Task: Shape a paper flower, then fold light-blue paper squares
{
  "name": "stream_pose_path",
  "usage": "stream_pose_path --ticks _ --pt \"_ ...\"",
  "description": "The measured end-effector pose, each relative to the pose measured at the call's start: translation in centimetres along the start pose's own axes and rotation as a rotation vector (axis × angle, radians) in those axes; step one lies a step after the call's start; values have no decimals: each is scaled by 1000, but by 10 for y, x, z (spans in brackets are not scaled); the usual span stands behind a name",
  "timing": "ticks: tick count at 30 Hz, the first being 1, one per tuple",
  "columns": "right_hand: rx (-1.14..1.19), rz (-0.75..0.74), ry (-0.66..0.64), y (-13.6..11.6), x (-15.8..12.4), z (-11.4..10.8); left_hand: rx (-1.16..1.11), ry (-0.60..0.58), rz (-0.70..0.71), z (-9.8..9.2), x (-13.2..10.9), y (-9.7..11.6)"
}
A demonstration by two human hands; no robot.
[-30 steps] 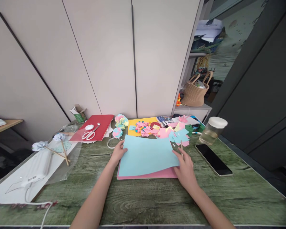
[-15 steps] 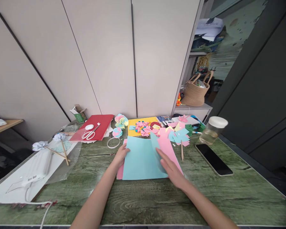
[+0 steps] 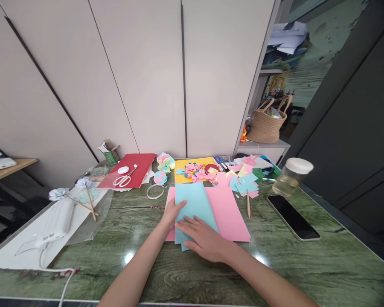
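Note:
A light blue sheet of paper [image 3: 193, 196] lies folded over on itself, its right part brought across to the left. The lower corner of the folded layer juts a little past the bottom edge. Under it are pink paper sheets [image 3: 229, 213], showing on both sides. My left hand [image 3: 173, 213] holds the fold's left edge, thumb on top; its other fingers are partly hidden. My right hand [image 3: 206, 239] lies flat across the lower part of the blue sheet, fingers stretched out and pointing left, holding nothing.
Behind the sheets are yellow paper [image 3: 180, 164] and small cut paper pieces [image 3: 245, 183]. White-handled scissors [image 3: 123, 180] rest on a red folder [image 3: 141, 164]. To the right are a wooden stick [image 3: 248, 205], a phone [image 3: 292, 217] and a lidded jar [image 3: 288, 181]. A power bank [image 3: 56, 219] lies left.
My right hand has swept left, folding the blue sheet's right side over to its left. More pink paper shows on the right. My left hand has shifted onto the folded edge.

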State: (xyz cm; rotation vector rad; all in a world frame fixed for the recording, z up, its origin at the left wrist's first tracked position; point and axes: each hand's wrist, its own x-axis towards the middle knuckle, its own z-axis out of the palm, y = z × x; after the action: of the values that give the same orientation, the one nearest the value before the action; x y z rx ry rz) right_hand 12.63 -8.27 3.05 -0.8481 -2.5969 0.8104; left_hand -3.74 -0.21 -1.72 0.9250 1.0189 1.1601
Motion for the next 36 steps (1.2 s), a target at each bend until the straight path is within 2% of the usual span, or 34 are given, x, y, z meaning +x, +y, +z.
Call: stream_pose_path --ticks 2,3,4,7,8,9,11,13,15,19,24,30,33,36 --pt "-4 -31 60 4 -4 -4 5 -2 18 3 -1 6" --pt "-4 -17 152 8 -5 -8 7 -13 33 6 -2 12" --pt "0 20 284 12 -5 -15 14 -36 54 10 -4 20" --pt "114 263 854 27 -1 -48 79 -123 161 29 -10 55" --pt "221 302 946 32 2 -62 116 -152 189 37 -13 69" --pt "370 294 966 35 4 -77 141 -170 222 46 -15 82" --pt "689 248 894 37 8 -105 185 -236 280 63 -20 105" --pt "832 218 906 36 8 -127 213 -286 315 78 -24 122" --pt "879 239 957 32 4 -140 244 -269 348 90 -28 132" --pt "826 263 1004 26 -5 -142 193 -156 469 105 -34 135" --pt "762 241 950 20 -8 -142 179 -56 523 110 -38 132" --pt "749 182 1030 12 -9 -159 273 -34 525 109 -40 134" --pt "778 179 1069 12 -9 -161 285 -46 508 108 -43 136" --pt "778 189 1081 13 -10 -159 334 10 547 107 -47 139"
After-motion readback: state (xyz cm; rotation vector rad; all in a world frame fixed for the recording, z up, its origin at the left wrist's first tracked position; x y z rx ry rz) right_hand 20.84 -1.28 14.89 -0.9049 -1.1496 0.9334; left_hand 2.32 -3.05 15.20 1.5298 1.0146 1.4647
